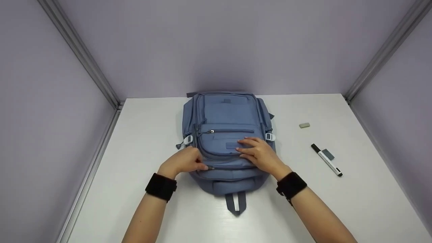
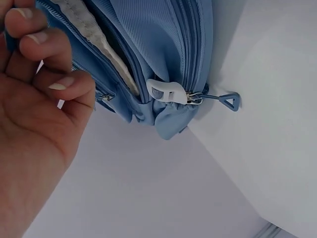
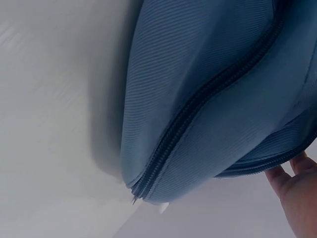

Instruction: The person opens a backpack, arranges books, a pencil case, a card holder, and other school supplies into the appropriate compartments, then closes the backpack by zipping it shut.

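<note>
A blue backpack (image 1: 233, 114) lies on the white table, front face up. At its lower left, my left hand (image 1: 184, 160) pinches the zipper pull (image 1: 210, 167) of the lower front pocket between thumb and curled fingers. My right hand (image 1: 261, 154) rests with spread fingers on the backpack's front, beside a small label patch (image 1: 232, 145). In the left wrist view, the curled left fingers (image 2: 62, 87) are near a partly open compartment with a pale lining (image 2: 91, 29). The right wrist view shows the right fingertips (image 3: 277, 177) against a zippered edge of the bag.
White buckles (image 1: 188, 139) sit on both sides of the backpack, and a strap loop (image 1: 230, 203) extends toward me. On the table's right lie an eraser (image 1: 304, 125), a white marker with black ends (image 1: 329, 162) and a small grey-blue block (image 1: 328, 154). Pale walls (image 1: 233, 44) enclose the table.
</note>
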Tool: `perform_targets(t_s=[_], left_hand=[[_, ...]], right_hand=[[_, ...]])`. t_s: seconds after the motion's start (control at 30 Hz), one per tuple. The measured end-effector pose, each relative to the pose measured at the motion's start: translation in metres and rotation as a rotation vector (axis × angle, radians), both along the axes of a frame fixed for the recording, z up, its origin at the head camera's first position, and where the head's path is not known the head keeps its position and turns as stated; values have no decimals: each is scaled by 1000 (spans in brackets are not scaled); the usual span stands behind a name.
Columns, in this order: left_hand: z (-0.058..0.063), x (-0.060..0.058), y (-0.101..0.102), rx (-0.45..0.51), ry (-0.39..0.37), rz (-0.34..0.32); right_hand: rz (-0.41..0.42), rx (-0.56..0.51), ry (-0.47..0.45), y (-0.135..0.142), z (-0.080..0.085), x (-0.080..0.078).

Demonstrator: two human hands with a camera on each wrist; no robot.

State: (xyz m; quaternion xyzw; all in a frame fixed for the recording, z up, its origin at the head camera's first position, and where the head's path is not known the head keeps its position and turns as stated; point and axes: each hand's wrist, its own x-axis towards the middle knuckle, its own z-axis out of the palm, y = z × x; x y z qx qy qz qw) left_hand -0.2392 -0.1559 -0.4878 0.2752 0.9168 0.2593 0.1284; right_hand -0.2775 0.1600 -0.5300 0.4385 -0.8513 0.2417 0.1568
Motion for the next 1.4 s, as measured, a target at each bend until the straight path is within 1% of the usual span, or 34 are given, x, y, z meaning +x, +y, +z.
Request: perform_targets(t_s=[0.07, 0.13, 0.2, 0.27, 0.3, 0.4, 0.6, 0.63, 0.7, 0.9, 0.97, 1.07, 1.13, 1.23, 1.4], left_hand=[[1, 0, -1, -13, -38, 3], [2, 0, -3, -39, -93, 8], [2, 0, -4, -68, -148, 22], [2, 0, -7, -88, -185, 38], [2, -1, -8, -99, -193, 50], [1, -3, -13, -127, -177, 89], [2, -13, -25, -196, -164, 203], [3, -14, -26, -210, -153, 222], [3, -17, -29, -230, -108, 250], [-7, -26, -35, -284, 148, 340], [-11, -29, -36, -300, 227, 359], [-14, -35, -35, -314, 325, 385], [-17, -38, -34, -319, 375, 405], [-20, -43, -32, -327, 405, 446], [-26, -50, -30, -339, 387, 509]], right_hand=[[8, -3, 1, -1, 1, 0], [14, -5, 1, -2, 1, -1], [15, -6, 1, -2, 2, 0], [12, -5, 0, -2, 2, 0], [10, -6, 0, -2, 2, 0], [11, -4, -4, -1, 2, 0], [16, 8, -27, 0, 4, 1], [14, 11, -29, 0, 5, 2], [13, 15, -28, -1, 6, 3], [23, 21, -19, -3, 5, 4], [23, 22, -21, -3, 5, 4], [20, 24, -33, -3, 6, 4], [15, 28, -42, -3, 6, 3], [16, 26, -46, -2, 5, 3], [17, 24, -39, -3, 3, 4]])
